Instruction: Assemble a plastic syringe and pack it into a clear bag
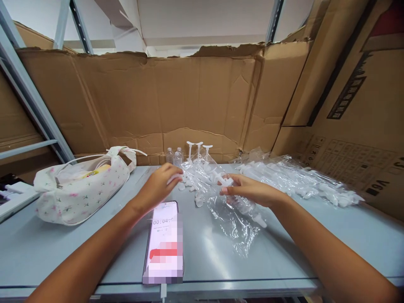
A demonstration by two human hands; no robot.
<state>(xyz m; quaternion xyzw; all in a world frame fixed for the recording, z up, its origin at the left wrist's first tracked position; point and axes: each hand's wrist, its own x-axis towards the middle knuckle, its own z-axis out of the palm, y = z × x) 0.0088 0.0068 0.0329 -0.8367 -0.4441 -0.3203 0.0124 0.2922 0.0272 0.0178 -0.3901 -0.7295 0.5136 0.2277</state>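
A clear syringe [243, 205] in its plastic sleeve [227, 214] lies under the right hand [249, 190], whose fingers pinch its plunger end. The left hand [159, 185] is loosely curled over small white caps [189, 185] on the grey surface [63, 248]. Nearby are a phone [164, 242], a floral bag [78, 189], two small bottles [174, 156] and more bagged syringes [299, 179].

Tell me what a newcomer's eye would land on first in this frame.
Most likely the two bare hands meeting mid-table: the right hand holds a clear plastic syringe in a crinkled wrapper, while the left hand reaches toward small white caps beside it. Next, the phone lying at the near edge with a timer on its screen. A floral fabric bag sits at the left, and a heap of bagged syringes at the right.
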